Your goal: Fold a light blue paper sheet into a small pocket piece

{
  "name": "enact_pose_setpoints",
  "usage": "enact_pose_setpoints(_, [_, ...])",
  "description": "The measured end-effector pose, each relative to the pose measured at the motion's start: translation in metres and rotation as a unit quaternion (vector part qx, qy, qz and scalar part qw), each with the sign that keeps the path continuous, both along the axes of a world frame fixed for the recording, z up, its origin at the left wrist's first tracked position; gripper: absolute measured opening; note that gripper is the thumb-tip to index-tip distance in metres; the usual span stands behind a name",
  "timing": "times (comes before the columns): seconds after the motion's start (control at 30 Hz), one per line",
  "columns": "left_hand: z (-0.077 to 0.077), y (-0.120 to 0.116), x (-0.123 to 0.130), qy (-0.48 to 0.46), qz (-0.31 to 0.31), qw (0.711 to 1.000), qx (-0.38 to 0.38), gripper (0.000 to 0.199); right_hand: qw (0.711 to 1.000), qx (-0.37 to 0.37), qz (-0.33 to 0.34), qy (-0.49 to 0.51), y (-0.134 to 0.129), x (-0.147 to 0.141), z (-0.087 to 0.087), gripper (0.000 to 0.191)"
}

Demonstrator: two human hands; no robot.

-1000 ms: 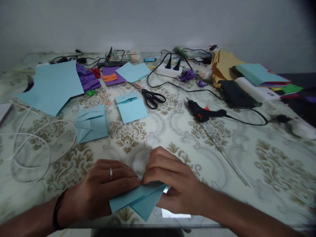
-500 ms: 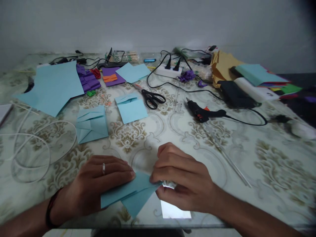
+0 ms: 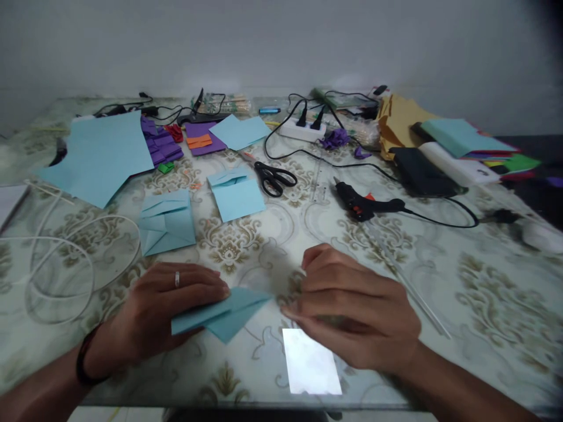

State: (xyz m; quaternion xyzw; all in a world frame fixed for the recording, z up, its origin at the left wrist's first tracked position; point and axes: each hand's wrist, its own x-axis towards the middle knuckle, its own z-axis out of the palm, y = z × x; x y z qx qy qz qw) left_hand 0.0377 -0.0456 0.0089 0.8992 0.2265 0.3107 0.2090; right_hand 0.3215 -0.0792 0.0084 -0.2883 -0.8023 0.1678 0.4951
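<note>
A folded light-blue paper lies near the table's front edge, its pointed end toward the right. My left hand, with a ring and a dark wristband, holds it from the left, fingers pressed together on top and the thumb hidden. My right hand is just right of the paper's tip, apart from it, its fingers curled and thumb close to the index finger, with nothing visible between them. Beyond the hands lie two folded light-blue pieces, one creased at the left and one flatter in the middle.
Black scissors, a glue gun with its cord and a power strip lie farther back. A white cable coils at the left. Large blue paper is back left, coloured sheets back right. A bright white rectangle shows in front.
My right hand has let go of the paper's tip and moved right. My left hand and the paper have shifted slightly up and left.
</note>
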Motion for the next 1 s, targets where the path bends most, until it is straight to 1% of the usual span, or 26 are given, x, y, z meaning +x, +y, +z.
enact_pose_setpoints(0.07, [-0.003,0.000,-0.003,0.027,0.042,0.999,0.009,0.020,1.000,-0.017,-0.013,0.002,0.002,0.004,0.002,0.018])
enact_pose_setpoints(0.13, [-0.003,-0.001,0.000,0.043,0.063,0.997,0.014,0.013,0.998,-0.056,-0.019,-0.008,0.003,0.004,0.002,0.015])
enact_pose_setpoints(0.23, [0.000,-0.005,0.011,0.046,0.027,0.999,-0.002,0.011,0.993,-0.116,0.012,-0.021,0.000,-0.004,-0.004,0.021])
enact_pose_setpoints(0.27, [0.001,-0.007,0.015,0.043,0.009,0.999,-0.014,0.011,0.992,-0.123,0.031,-0.021,-0.001,-0.008,-0.007,0.019])
enact_pose_setpoints(0.33, [0.000,-0.009,0.021,0.041,-0.005,0.998,-0.036,0.013,0.990,-0.124,0.057,-0.017,-0.004,-0.013,-0.014,0.007])
enact_pose_setpoints(0.43, [-0.003,-0.011,0.022,0.034,-0.005,0.998,-0.048,0.019,0.992,-0.114,0.061,-0.004,-0.004,-0.015,-0.019,0.009])
enact_pose_setpoints(0.5, [-0.004,-0.010,0.020,0.025,0.011,0.998,-0.063,0.025,0.993,-0.108,0.054,0.005,-0.003,-0.012,-0.020,0.007])
enact_pose_setpoints(0.57, [-0.004,-0.009,0.018,0.013,0.043,0.994,-0.100,0.026,0.993,-0.108,0.047,0.006,-0.002,-0.009,-0.019,0.005])
enact_pose_setpoints(0.67, [-0.004,-0.006,0.015,-0.012,0.074,0.983,-0.168,0.019,0.991,-0.127,0.037,0.012,-0.001,-0.006,-0.018,0.005])
enact_pose_setpoints(0.77, [-0.006,-0.005,0.014,-0.019,0.072,0.972,-0.223,0.012,0.983,-0.178,0.029,0.022,-0.001,-0.007,-0.020,0.007])
enact_pose_setpoints(0.87, [-0.008,-0.005,0.014,0.004,0.077,0.962,-0.263,0.009,0.971,-0.238,0.027,0.019,-0.002,-0.010,-0.022,0.005])
enact_pose_setpoints(0.93, [-0.007,-0.006,0.016,0.016,0.079,0.955,-0.287,0.013,0.959,-0.283,0.022,0.012,-0.003,-0.013,-0.024,0.007])
enact_pose_setpoints(1.0, [-0.007,-0.007,0.020,0.009,0.079,0.945,-0.317,0.018,0.942,-0.334,0.015,0.001,-0.005,-0.016,-0.025,0.012])
